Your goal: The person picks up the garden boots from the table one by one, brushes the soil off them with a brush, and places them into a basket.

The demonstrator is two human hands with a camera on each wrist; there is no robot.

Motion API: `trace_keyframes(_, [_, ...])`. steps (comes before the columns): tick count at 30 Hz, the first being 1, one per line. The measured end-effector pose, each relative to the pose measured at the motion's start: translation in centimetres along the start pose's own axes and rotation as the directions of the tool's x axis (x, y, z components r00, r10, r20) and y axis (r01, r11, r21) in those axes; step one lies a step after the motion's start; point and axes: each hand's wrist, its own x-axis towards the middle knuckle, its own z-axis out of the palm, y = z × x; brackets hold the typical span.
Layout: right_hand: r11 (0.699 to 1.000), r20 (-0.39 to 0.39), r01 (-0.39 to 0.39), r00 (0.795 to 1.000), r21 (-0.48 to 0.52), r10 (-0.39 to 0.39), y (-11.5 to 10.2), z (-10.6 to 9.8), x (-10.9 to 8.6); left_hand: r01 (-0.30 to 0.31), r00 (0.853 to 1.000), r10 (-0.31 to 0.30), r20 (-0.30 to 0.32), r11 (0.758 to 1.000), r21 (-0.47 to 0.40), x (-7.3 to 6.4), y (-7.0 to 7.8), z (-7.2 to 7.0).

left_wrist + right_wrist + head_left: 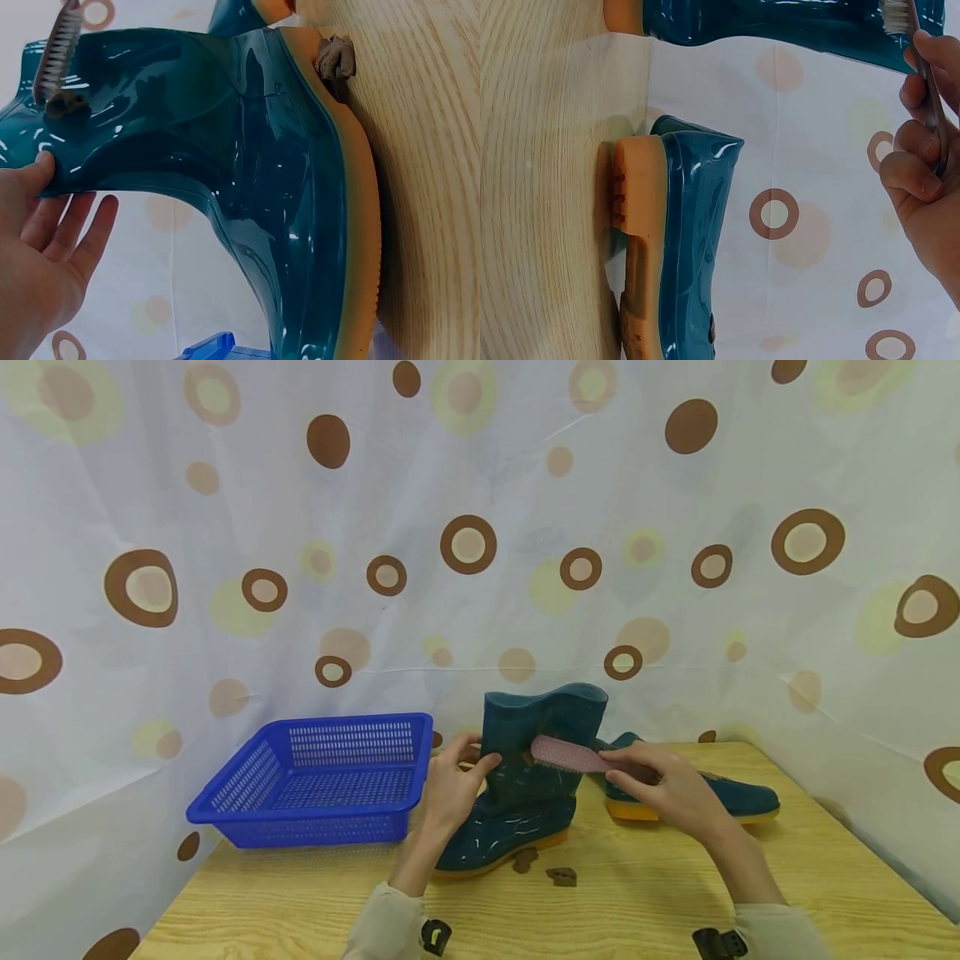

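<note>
A glossy dark teal rubber boot with an orange sole stands upright on the wooden table, its toe to the left. My left hand holds the shaft at its left edge, the thumb on the near side and the fingers behind. My right hand grips a pinkish scrubbing brush by its handle. In the left wrist view the white bristles meet a brown mud-like lump stuck on the shaft. Under the right hand, a second teal boot lies with its orange sole facing the table.
A blue plastic basket with slotted walls stands at the left. Two brown crumbly pieces, one by the sole and one nearer me, lie on the table. Behind hangs a white curtain with brown circles.
</note>
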Motion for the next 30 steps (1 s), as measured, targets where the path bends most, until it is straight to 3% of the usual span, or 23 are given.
trace_keyframes(13, [0.999,0.054,-0.041,0.998,0.033,0.039,-0.09,-0.79,-0.25,-0.009,1.000,0.009,-0.001,1.000,0.001,-0.16,-0.03,-0.13])
trace_keyframes(22, [0.999,-0.021,0.019,1.000,0.039,-0.018,0.07,-0.58,-0.16,-0.017,1.000,0.017,-0.005,1.000,-0.005,-0.09,0.04,-0.16])
trace_keyframes(30, [0.999,-0.066,0.020,0.998,0.043,-0.017,0.17,-0.27,-0.31,-0.016,1.000,0.016,0.002,1.000,-0.006,0.01,0.13,-0.15])
